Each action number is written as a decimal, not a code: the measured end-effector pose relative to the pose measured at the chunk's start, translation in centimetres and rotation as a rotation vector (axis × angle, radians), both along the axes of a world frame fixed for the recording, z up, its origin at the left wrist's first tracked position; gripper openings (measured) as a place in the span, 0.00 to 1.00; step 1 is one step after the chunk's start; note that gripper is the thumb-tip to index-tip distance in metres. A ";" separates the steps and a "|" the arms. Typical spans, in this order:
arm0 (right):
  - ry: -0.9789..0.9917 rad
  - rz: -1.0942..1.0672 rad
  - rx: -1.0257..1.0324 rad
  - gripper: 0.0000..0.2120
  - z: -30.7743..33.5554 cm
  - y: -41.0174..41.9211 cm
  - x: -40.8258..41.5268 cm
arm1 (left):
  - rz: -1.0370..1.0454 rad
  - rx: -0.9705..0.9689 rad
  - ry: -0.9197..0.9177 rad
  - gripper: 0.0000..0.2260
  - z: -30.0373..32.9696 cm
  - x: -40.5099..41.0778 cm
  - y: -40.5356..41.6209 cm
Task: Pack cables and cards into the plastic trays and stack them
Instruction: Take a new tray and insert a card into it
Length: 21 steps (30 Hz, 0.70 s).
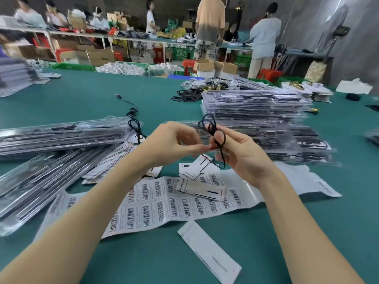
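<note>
Black coiled cable [213, 130] is being held above the teal tabletop [86, 99], both hands grasping it: the right hand [240, 154] is gripping the bundle, the left hand [174, 140] is pinching its end. Barcode label sheet [164, 203] and cards [202, 189] are lying beneath. Filled plastic trays [256, 111] are sitting stacked beyond the right hand; further trays [57, 136] are lying to the left.

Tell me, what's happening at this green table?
A person is packing. Both hands, left hand and right hand, hold a small coiled black cable above a barcode label sheet. Printed cards lie below, and stacks of clear plastic trays sit on both sides of the green table.
</note>
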State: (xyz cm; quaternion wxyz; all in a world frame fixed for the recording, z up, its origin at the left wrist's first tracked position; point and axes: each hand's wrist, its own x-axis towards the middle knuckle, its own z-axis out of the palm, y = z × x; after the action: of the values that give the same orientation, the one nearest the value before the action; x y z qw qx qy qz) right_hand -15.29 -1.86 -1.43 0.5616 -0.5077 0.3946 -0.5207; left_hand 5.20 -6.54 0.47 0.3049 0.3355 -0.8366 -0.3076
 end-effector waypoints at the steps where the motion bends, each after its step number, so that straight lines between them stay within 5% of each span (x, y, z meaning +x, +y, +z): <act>1: 0.048 0.057 -0.002 0.13 0.1 0.1 -0.3 | 0.024 -0.013 -0.030 0.11 0.2 0.4 -0.1; 6: 0.403 0.225 -0.029 0.12 1.4 0.6 -0.7 | 0.108 -0.109 -0.116 0.04 0.8 1.2 -0.5; 11: 0.470 -0.017 -0.004 0.06 1.5 0.5 0.3 | 0.118 -0.005 -0.028 0.04 1.7 0.9 0.0; 17: 0.129 -0.460 -0.032 0.08 1.0 -0.2 2.3 | 0.036 0.155 0.107 0.05 1.6 -0.1 0.5; 21: -0.336 -0.376 0.112 0.16 1.0 -0.3 1.7 | -0.091 0.301 0.050 0.06 0.4 0.9 -0.3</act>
State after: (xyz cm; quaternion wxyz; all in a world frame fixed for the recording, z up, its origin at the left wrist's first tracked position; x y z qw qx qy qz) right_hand -13.61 -2.12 -0.39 0.5399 -0.3000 0.4111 -0.6705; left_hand 6.14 -6.85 0.90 0.2573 0.3313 -0.7876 -0.4514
